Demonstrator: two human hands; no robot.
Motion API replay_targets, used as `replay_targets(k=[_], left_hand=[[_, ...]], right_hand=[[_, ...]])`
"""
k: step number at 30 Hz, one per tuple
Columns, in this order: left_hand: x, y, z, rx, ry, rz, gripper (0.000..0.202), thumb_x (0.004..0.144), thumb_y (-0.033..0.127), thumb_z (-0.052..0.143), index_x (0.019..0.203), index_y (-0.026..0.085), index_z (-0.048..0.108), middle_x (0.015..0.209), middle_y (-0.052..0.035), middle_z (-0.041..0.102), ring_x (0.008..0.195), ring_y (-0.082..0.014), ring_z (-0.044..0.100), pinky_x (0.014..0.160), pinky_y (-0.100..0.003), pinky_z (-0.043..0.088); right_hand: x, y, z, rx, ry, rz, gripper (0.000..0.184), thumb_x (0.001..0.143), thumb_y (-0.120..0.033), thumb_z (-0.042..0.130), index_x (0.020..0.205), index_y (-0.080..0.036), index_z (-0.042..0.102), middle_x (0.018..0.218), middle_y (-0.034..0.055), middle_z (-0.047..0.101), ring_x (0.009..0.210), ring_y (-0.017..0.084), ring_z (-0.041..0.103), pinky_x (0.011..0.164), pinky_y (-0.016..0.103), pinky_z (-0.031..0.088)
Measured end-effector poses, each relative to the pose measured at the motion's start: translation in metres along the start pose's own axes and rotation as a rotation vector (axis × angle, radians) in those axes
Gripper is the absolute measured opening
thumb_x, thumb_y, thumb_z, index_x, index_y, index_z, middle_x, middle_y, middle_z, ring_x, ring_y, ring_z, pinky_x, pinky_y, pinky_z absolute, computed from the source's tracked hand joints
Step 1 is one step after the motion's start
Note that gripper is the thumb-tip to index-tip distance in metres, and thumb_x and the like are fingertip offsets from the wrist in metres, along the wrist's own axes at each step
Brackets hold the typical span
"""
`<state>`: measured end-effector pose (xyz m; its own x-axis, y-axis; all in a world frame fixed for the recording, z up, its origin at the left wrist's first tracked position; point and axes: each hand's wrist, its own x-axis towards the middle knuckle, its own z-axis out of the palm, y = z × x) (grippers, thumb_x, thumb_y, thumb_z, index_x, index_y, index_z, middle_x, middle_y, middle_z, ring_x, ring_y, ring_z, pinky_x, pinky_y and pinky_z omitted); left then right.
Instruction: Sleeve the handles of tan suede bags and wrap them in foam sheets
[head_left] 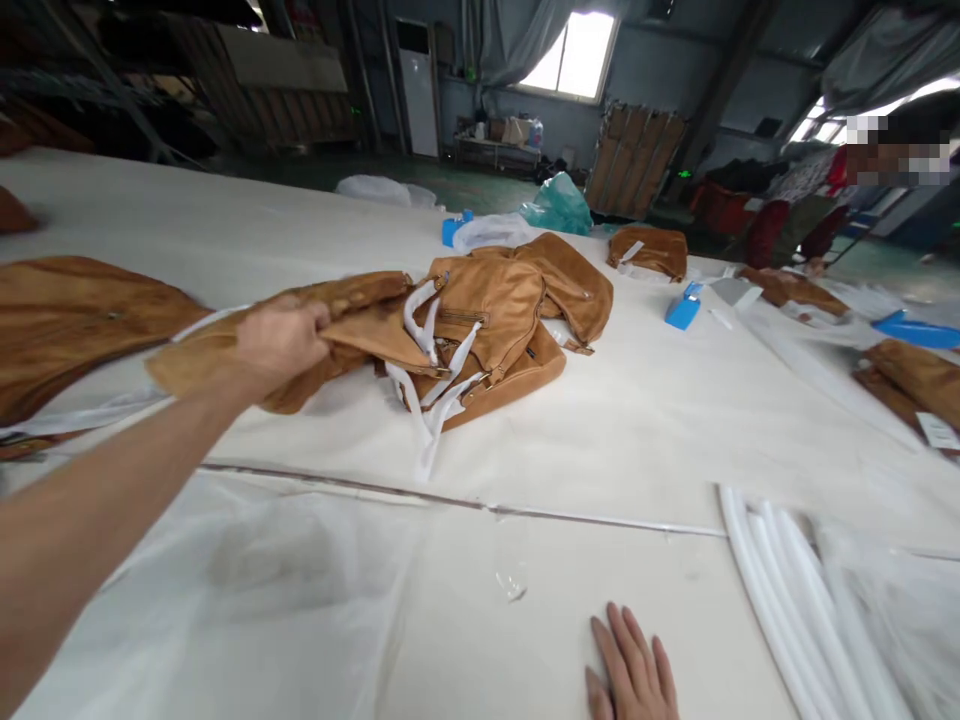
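Observation:
My left hand point(279, 340) is closed on a tan leather bag point(375, 335), its arm reaching in from the left. The gripped part is stretched out toward a pile of similar bags point(495, 300). White wrapping point(420, 320) covers the handles there, with loose ends hanging onto the table point(600, 450). Where the gripped bag ends within the pile is hard to make out. Fingers stretched out, my right hand point(636, 670) rests palm down on the near part of the table and holds nothing. Another brown bag point(82, 320) lies at the left, beyond my left forearm.
White foam tubes point(780, 600) and clear plastic lie at the right front. Blue tape dispensers point(682, 308), a small brown bag point(649, 252) and green plastic point(559, 205) stand farther back. Another person point(802, 210) is across the table at right. A seam point(480, 505) crosses the tabletop.

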<state>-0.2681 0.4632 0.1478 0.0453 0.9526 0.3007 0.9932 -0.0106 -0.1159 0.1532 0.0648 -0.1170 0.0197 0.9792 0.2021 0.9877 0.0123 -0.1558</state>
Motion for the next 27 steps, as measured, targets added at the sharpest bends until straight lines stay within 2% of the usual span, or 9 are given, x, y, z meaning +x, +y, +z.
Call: replay_targets(k=[2,5,9,11,15,18,21,24,27], left_hand=[[0.025,-0.002,-0.045,-0.102,0.195,-0.157,0.029,0.086,0.026,0.052,0.100,0.007,0.068,0.085,-0.0040,0.054,0.086,-0.0211,0.055,0.080,-0.040,0.047],[0.038,0.017,-0.114,-0.177,0.414,-0.141,0.045,0.086,0.039,0.050,0.107,0.003,0.067,0.087,-0.0010,0.055,0.098,-0.0234,0.056,0.089,-0.041,0.041],[-0.002,0.083,-0.162,-0.285,0.584,0.091,0.044,0.084,0.048,0.056,0.088,0.005,0.069,0.080,0.0001,0.050,0.089,-0.0170,0.057,0.083,-0.031,0.041],[-0.040,0.127,-0.155,-0.287,0.600,0.235,0.029,0.086,0.038,0.056,0.078,0.012,0.065,0.081,-0.0015,0.050,0.082,-0.0153,0.056,0.073,-0.026,0.040],[-0.122,0.215,-0.084,-0.241,0.202,0.496,0.003,0.084,0.018,0.059,0.087,0.018,0.061,0.092,-0.0072,0.053,0.089,-0.0230,0.054,0.073,-0.033,0.040],[-0.172,0.264,-0.019,-0.282,-0.166,0.759,0.044,0.077,0.043,0.075,0.110,0.018,0.059,0.107,-0.0116,0.052,0.099,-0.0293,0.051,0.085,-0.041,0.041],[-0.200,0.290,0.020,-0.287,-0.214,0.847,0.032,0.084,0.035,0.069,0.110,0.017,0.061,0.096,-0.0092,0.056,0.093,-0.0266,0.054,0.086,-0.040,0.042],[-0.202,0.300,0.026,-0.289,-0.179,0.851,0.029,0.086,0.006,0.052,0.111,0.017,0.063,0.090,-0.0087,0.059,0.087,-0.0238,0.057,0.082,-0.037,0.045],[-0.183,0.300,0.001,-0.301,-0.118,0.812,0.041,0.084,0.001,0.046,0.117,0.018,0.063,0.090,-0.0087,0.061,0.086,-0.0230,0.059,0.080,-0.034,0.048]], right_hand=[[0.001,0.002,-0.003,0.007,0.003,-0.031,0.048,0.099,-0.043,0.040,0.145,-0.030,0.047,0.148,0.0057,0.049,0.135,0.032,0.047,0.113,0.055,0.028],[0.001,0.008,-0.003,0.001,-0.010,-0.086,0.048,0.098,-0.045,0.042,0.143,-0.030,0.049,0.149,0.0050,0.048,0.134,0.031,0.048,0.113,0.052,0.029],[0.003,0.013,0.002,0.004,-0.034,-0.103,0.050,0.097,-0.047,0.044,0.145,-0.032,0.046,0.150,0.0045,0.046,0.134,0.031,0.048,0.111,0.051,0.032],[0.004,0.012,0.005,-0.003,-0.018,-0.113,0.050,0.097,-0.047,0.044,0.144,-0.030,0.047,0.150,0.0056,0.047,0.134,0.031,0.049,0.109,0.052,0.035],[0.006,0.006,0.010,0.002,0.020,-0.089,0.046,0.098,-0.047,0.044,0.137,-0.028,0.056,0.147,0.0078,0.050,0.132,0.033,0.050,0.107,0.056,0.037],[0.008,0.003,0.012,0.074,0.033,-0.022,0.043,0.098,-0.045,0.043,0.136,-0.028,0.057,0.148,0.0072,0.048,0.135,0.033,0.047,0.110,0.057,0.034],[0.011,0.007,0.013,0.174,0.025,-0.047,0.044,0.098,-0.044,0.046,0.140,-0.031,0.052,0.150,0.0050,0.046,0.136,0.032,0.046,0.109,0.056,0.038],[0.014,0.010,0.010,0.244,0.048,-0.065,0.044,0.097,-0.041,0.048,0.140,-0.032,0.051,0.151,0.0049,0.045,0.136,0.032,0.046,0.108,0.056,0.040],[0.017,0.005,0.004,0.351,0.110,-0.039,0.039,0.096,-0.036,0.050,0.134,-0.030,0.058,0.148,0.0054,0.049,0.136,0.031,0.046,0.111,0.057,0.035]])
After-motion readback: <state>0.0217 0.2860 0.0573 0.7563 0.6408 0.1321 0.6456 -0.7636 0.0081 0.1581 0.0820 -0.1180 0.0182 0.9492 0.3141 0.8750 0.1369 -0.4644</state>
